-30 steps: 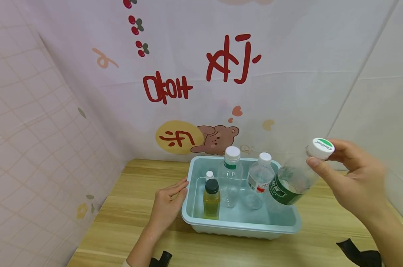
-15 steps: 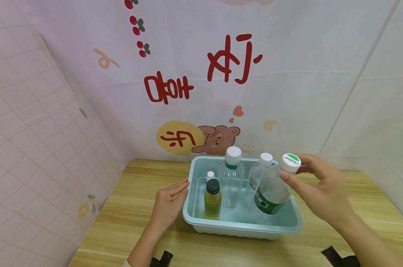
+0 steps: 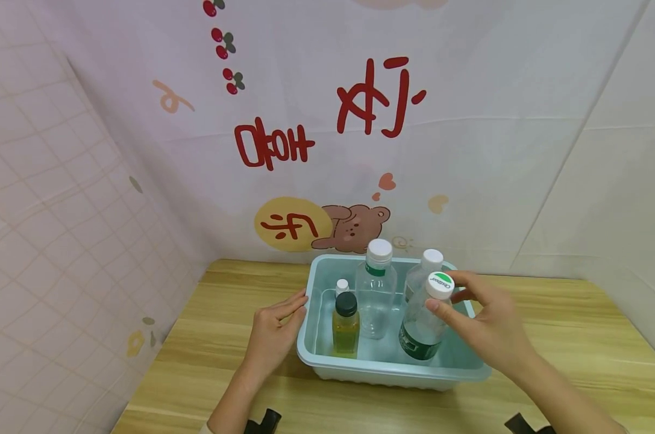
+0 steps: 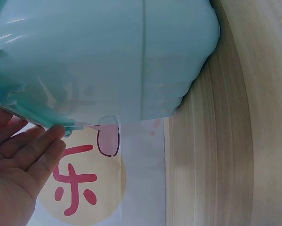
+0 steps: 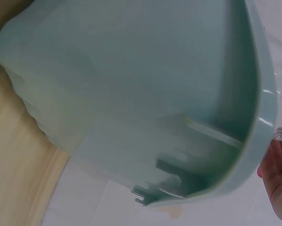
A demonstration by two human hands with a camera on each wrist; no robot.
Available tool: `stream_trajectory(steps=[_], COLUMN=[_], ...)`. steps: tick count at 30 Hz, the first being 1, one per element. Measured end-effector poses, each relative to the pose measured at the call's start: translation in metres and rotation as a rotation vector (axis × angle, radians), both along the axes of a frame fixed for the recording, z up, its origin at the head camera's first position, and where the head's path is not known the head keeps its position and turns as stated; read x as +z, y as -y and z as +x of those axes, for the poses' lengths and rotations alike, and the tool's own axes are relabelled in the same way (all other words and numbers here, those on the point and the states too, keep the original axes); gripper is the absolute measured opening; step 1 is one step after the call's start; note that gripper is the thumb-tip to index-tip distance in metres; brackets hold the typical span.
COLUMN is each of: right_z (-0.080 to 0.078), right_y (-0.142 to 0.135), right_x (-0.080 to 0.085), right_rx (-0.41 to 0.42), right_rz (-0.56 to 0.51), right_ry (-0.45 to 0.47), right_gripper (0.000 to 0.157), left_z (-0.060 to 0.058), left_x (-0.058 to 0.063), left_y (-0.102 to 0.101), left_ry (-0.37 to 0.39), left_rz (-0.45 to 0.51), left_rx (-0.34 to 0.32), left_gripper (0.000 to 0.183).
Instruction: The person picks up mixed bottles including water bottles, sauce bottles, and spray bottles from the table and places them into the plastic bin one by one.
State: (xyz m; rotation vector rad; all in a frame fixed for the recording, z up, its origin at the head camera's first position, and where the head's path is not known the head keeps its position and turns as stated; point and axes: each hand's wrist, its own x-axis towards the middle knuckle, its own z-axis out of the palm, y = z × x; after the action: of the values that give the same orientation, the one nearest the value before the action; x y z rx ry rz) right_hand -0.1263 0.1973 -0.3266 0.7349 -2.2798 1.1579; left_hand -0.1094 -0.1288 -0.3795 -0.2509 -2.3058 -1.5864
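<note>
My right hand (image 3: 487, 325) pinches a clear plastic bottle (image 3: 427, 319) by the neck just under its white cap, which has a green mark. The bottle leans slightly, its green label low inside the light blue plastic basin (image 3: 387, 367). Only part of the hand and a bit of clear plastic show at the edge of the right wrist view. My left hand (image 3: 275, 325) touches the basin's left rim; the left wrist view shows its fingers (image 4: 35, 150) extended along the rim's underside.
The basin also holds a tall clear bottle (image 3: 376, 295), another clear bottle (image 3: 431, 260) behind the held one, a small bottle of yellow liquid (image 3: 346, 331) with a dark cap, and a small white-capped bottle (image 3: 341, 285). It stands on a wooden table (image 3: 197, 361) before a printed cloth (image 3: 457, 150).
The right hand has brought its bottle left and down into the basin, and the bottle is more upright. It overlaps the back clear bottle more. The left hand keeps its place at the rim.
</note>
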Motion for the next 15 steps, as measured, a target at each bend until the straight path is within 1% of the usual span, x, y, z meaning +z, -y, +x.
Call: stream_trajectory(steps=[7, 15], right_z=[-0.001, -0.002], right_y=[0.002, 0.004], right_x=[-0.014, -0.025], right_rx=[0.04, 0.061], right_rz=[-0.005, -0.001], right_ry=[0.045, 0.047], right_gripper=[0.046, 0.046], left_z=[0.001, -0.001], left_x=[0.002, 0.0], left_y=[0.0, 0.001], left_ry=[0.025, 0.044], left_rz=[0.008, 0.008], left_rx=[-0.005, -0.006], left_gripper=[0.023, 0.024])
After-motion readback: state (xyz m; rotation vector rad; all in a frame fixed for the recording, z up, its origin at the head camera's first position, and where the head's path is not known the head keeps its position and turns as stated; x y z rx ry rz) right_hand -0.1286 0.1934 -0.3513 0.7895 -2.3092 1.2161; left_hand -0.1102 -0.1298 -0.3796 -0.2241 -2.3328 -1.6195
